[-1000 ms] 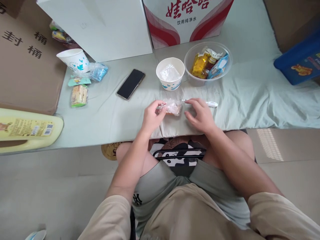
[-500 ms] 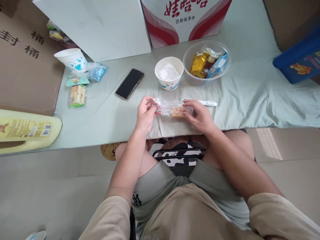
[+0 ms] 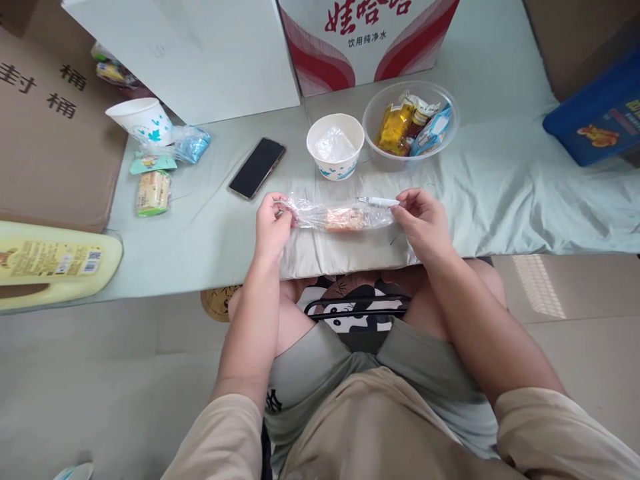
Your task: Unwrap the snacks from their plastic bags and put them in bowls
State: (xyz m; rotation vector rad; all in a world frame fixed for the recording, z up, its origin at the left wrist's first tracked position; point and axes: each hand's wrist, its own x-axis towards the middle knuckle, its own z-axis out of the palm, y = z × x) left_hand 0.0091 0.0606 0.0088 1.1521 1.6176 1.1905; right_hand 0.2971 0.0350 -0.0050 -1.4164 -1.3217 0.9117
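Clear plastic wrap (image 3: 309, 215) stretches between my two hands near the table's front edge. A small orange-and-white snack piece (image 3: 344, 219) lies within it, near the middle. My left hand (image 3: 274, 225) pinches the wrap's left end between thumb and fingers. At the other end, my right hand (image 3: 424, 220) pinches the wrap's right end. A white utility knife (image 3: 379, 201) lies on the table just behind the wrap, its right part hidden by my right hand. Beyond the wrap stands a white paper bowl (image 3: 335, 147) with clear plastic inside.
A clear plastic bowl (image 3: 411, 120) holds several packaged snacks. To the left lie a phone (image 3: 257, 168), a packaged snack (image 3: 153, 193) and a tipped paper cup (image 3: 143, 120). A yellow jug (image 3: 55, 263) and a blue container (image 3: 595, 113) flank the table; boxes (image 3: 190, 53) stand behind.
My hands have moved apart, the left one leftward and the right one rightward. The wrap is now pulled out longer, and my right hand has left the snack for the wrap's end.
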